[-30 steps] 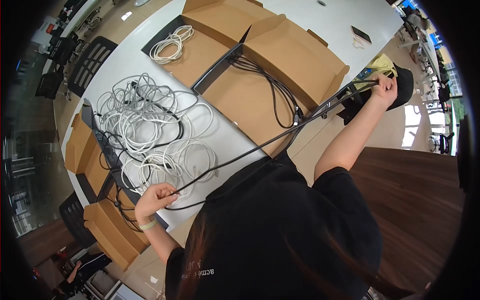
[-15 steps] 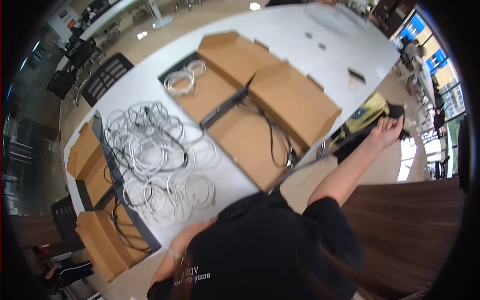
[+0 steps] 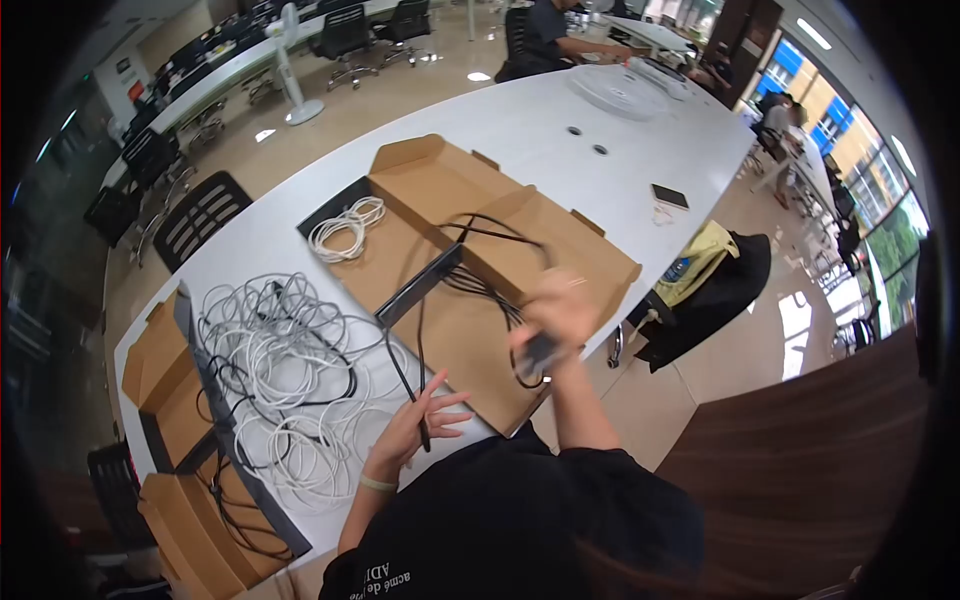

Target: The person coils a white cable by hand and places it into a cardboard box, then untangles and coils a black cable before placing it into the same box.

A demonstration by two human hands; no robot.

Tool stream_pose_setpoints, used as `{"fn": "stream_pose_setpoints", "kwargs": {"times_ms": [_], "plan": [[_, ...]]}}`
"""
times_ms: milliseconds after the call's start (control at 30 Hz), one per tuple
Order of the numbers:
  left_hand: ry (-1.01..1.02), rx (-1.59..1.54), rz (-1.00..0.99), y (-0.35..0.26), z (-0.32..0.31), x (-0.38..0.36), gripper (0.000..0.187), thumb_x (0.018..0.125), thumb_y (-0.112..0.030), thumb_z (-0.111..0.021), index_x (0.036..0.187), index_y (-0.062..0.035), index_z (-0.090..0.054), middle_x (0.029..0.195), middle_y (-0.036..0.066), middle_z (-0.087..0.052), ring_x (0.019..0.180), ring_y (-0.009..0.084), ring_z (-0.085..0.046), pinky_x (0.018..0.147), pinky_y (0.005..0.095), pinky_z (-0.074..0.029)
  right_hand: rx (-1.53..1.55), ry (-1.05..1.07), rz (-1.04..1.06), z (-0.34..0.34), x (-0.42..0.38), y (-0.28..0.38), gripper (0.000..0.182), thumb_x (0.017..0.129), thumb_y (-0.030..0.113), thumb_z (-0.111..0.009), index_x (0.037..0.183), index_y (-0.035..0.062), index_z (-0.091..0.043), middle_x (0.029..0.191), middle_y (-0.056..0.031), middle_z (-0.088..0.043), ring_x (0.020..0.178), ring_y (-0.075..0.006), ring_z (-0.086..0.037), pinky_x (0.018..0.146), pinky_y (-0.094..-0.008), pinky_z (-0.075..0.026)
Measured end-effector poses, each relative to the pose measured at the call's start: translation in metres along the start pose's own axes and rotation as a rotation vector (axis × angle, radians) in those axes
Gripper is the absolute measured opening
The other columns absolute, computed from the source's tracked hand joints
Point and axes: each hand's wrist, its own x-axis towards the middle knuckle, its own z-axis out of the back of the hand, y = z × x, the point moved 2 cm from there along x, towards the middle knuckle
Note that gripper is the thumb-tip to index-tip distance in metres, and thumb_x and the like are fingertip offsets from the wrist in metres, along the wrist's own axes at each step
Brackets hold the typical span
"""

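Note:
My left hand [image 3: 408,428], a light band on its wrist, has its fingers spread beside the near edge of the box. A black cable [image 3: 399,365] runs down across this hand, its end by the palm; the fingers are not closed around it. Over the open cardboard box [image 3: 450,355] my right hand [image 3: 562,312] is blurred by motion. It appears closed on a black cable [image 3: 515,236] that arcs over the box divider. A dark piece shows below the fingers, too smeared to name. More black cables [image 3: 475,282] lie in the box.
Left of the box lies a tangle of white, grey and black cables [image 3: 285,350]. A white coil [image 3: 345,230] sits in the box's far compartment. Another cardboard box [image 3: 195,400] stands at the left. A phone [image 3: 670,196] lies far right, near a chair with a yellow bag [image 3: 697,262].
My right hand has come from far out on the right to above the box. My left hand has lifted into view, fingers spread, with black cable across it. The view has tilted up.

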Motion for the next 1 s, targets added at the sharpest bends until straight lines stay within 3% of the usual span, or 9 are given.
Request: {"fn": "stream_pose_setpoints", "kwargs": {"times_ms": [67, 100, 200, 300, 633, 733, 900, 967, 1000], "plan": [[-0.144, -0.112, -0.009, 0.0, -0.013, 0.021, 0.049, 0.097, -0.035, -0.033, 0.136, -0.0061, -0.031, 0.125, 0.014, -0.05, 0.1, 0.0282, -0.059, 0.075, 0.0369, -0.054, 0.276, 0.188, 0.06, -0.029, -0.023, 0.025, 0.021, 0.061, 0.023, -0.066, 0.064, 0.0057, -0.054, 0.077, -0.0122, -0.056, 0.065, -0.0272, -0.054, 0.055, -0.037, -0.041], [-0.028, -0.18, -0.063, -0.01, -0.027, 0.019, 0.046, 0.097, -0.035, -0.033, 0.133, -0.006, -0.036, 0.123, 0.011, -0.052, 0.103, 0.0252, -0.058, 0.082, 0.0368, -0.052, 0.333, 0.206, 0.07, -0.045, -0.036, 0.041, 0.019, 0.062, 0.021, -0.064, 0.067, 0.0057, -0.054, 0.081, -0.0131, -0.055, 0.068, -0.0276, -0.054, 0.058, -0.0387, -0.042], [0.042, -0.212, -0.06, -0.009, -0.016, 0.03, 0.047, 0.097, -0.035, -0.032, 0.133, -0.0054, -0.035, 0.124, 0.011, -0.05, 0.104, 0.025, -0.057, 0.084, 0.0368, -0.05, 0.349, 0.329, 0.081, -0.061, -0.058, 0.062, 0.019, 0.063, 0.021, -0.065, 0.072, 0.0073, -0.056, 0.098, -0.0129, -0.058, 0.085, -0.0293, -0.056, 0.074, -0.0437, -0.044], [0.059, -0.244, -0.109, 0.005, -0.003, 0.013, 0.048, 0.098, -0.035, -0.029, 0.134, -0.0045, -0.033, 0.126, 0.011, -0.049, 0.106, 0.0246, -0.055, 0.087, 0.0369, -0.048, 0.322, 0.568, -0.089, -0.069, -0.069, 0.07, 0.036, 0.06, 0.028, -0.069, 0.095, 0.0181, -0.064, 0.133, -0.0053, -0.047, 0.124, -0.0303, -0.039, 0.101, -0.0542, -0.024], [0.034, -0.496, -0.343, 0.028, 0.016, -0.008, 0.052, 0.099, -0.037, -0.022, 0.136, -0.0014, -0.027, 0.132, 0.013, -0.043, 0.114, 0.0235, -0.05, 0.096, 0.0371, -0.042, 0.202, 0.757, -0.1, -0.075, -0.07, 0.076, 0.071, 0.055, 0.032, -0.071, 0.123, 0.0342, -0.052, 0.143, -0.0014, -0.034, 0.135, -0.0285, -0.024, 0.103, -0.0643, -0.008], [-0.288, -0.34, -0.4, 0.007, -0.007, -0.011, 0.052, 0.099, -0.039, -0.021, 0.132, -0.0024, -0.034, 0.121, 0.01, -0.053, 0.11, 0.0199, -0.053, 0.093, 0.0336, -0.044, 0.265, 0.817, -0.1, -0.08, -0.074, 0.074, 0.078, 0.053, 0.035, -0.071, 0.128, 0.0302, -0.048, 0.144, -0.0022, -0.032, 0.136, -0.029, -0.021, 0.103, -0.0641, -0.007], [-0.464, -0.315, -0.393, 0.008, 0.01, -0.01, 0.042, 0.099, -0.032, -0.029, 0.122, -0.001, -0.043, 0.114, 0.011, -0.056, 0.099, 0.018, -0.059, 0.079, 0.0299, -0.051, 0.393, 0.942, -0.096, -0.08, -0.077, 0.076, 0.102, 0.05, 0.058, -0.072, 0.134, 0.01, -0.039, 0.145, -0.0048, -0.029, 0.136, -0.0306, -0.018, 0.105, -0.0602, -0.009], [-0.595, -0.292, -0.425, 0.005, 0.017, -0.011, 0.037, 0.098, -0.029, -0.032, 0.118, -0.0006, -0.046, 0.111, 0.012, -0.057, 0.096, 0.0176, -0.059, 0.076, 0.03, -0.051, 0.406, 0.988, -0.08, -0.077, -0.08, 0.078, 0.118, 0.046, 0.065, -0.071, 0.138, 0.0046, -0.028, 0.145, -0.0112, -0.026, 0.136, -0.032, -0.016, 0.107, -0.0556, -0.01], [-0.623, -0.204, -0.43, 0.001, 0.022, -0.013, 0.029, 0.097, -0.025, -0.036, 0.108, -0.0006, -0.048, 0.096, 0.009, -0.057, 0.084, 0.0171, -0.059, 0.074, 0.031, -0.051, 0.554, 0.921, -0.267, -0.076, -0.087, 0.076, 0.124, 0.046, 0.064, -0.073, 0.14, 0.0038, -0.02, 0.145, -0.0159, -0.024, 0.137, -0.0325, -0.014, 0.108, -0.0526, -0.01]]}}
